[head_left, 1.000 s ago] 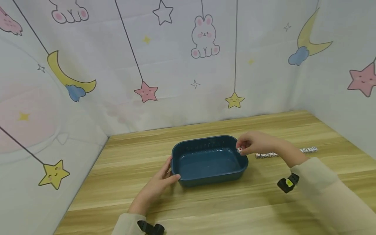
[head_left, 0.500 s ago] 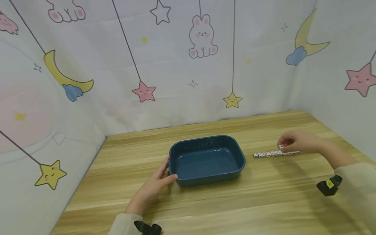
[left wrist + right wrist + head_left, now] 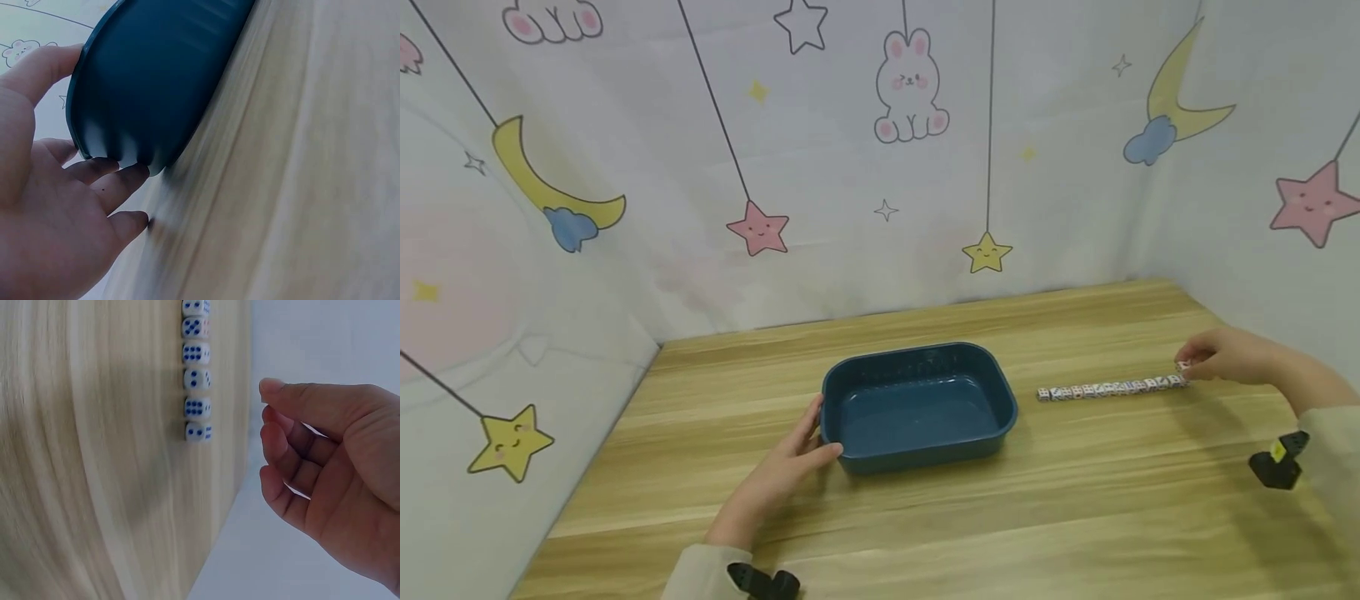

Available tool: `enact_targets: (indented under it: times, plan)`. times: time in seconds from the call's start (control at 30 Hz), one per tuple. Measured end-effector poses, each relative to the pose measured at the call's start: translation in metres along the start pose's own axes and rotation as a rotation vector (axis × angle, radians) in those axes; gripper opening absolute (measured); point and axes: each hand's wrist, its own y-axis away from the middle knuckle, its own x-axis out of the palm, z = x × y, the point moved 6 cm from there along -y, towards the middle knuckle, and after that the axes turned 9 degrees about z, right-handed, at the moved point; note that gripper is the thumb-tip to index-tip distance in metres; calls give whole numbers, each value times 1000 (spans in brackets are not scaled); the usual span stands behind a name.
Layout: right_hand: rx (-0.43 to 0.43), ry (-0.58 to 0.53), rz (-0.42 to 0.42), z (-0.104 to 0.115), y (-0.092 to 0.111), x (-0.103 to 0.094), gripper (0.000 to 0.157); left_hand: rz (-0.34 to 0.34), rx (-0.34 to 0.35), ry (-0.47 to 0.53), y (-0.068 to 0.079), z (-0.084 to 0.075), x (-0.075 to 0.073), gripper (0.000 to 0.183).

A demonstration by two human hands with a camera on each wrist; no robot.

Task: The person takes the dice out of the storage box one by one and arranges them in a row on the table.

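Note:
A dark blue rectangular tray (image 3: 917, 417) stands on the wooden table, its inside bare. My left hand (image 3: 790, 462) holds its left end, thumb at the rim and fingers against the outer wall; the left wrist view shows the fingertips along the tray's edge. To the right of the tray runs a straight row of small white dice (image 3: 1105, 388) with coloured pips. Over the row's right end, my right hand (image 3: 1236, 354) pinches a single die (image 3: 1183, 367) between thumb and fingers. That die is hidden in the right wrist view, where the row's end (image 3: 199, 431) lies beside the fingertips.
The wooden table (image 3: 925, 533) meets a white cloth backdrop (image 3: 850, 167) printed with stars, moons and rabbits along its back and sides. Black wrist cameras are strapped on both light sleeves.
My right hand has moved right with the die, from over the tray's right rim along the row to its far end. The left hand keeps its hold on the tray.

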Motion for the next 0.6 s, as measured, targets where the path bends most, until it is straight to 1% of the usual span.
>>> enact_targets:
  times: [0.07, 0.13, 0.27, 0.33, 0.43, 0.6]
  plan:
    - [8, 25, -28, -6, 1, 0, 29, 3, 2, 1, 1, 0, 0, 80]
    - [22, 54, -79, -11, 1, -1, 27, 6, 3, 0, 3, -1, 0, 80]
    - [25, 102, -200, -19, 0, -1, 23, 6, 2, -9, 3, -1, 0, 80]
    - [16, 127, -239, -23, -1, -1, 23, 0, 1, -5, 3, 0, 1, 80]
    - [9, 157, -266, -29, -2, 2, 22, -4, 1, -3, 4, 0, 2, 80]
    - [27, 189, -271, -38, 0, 7, 23, 6, 4, 1, 3, -2, 4, 80]
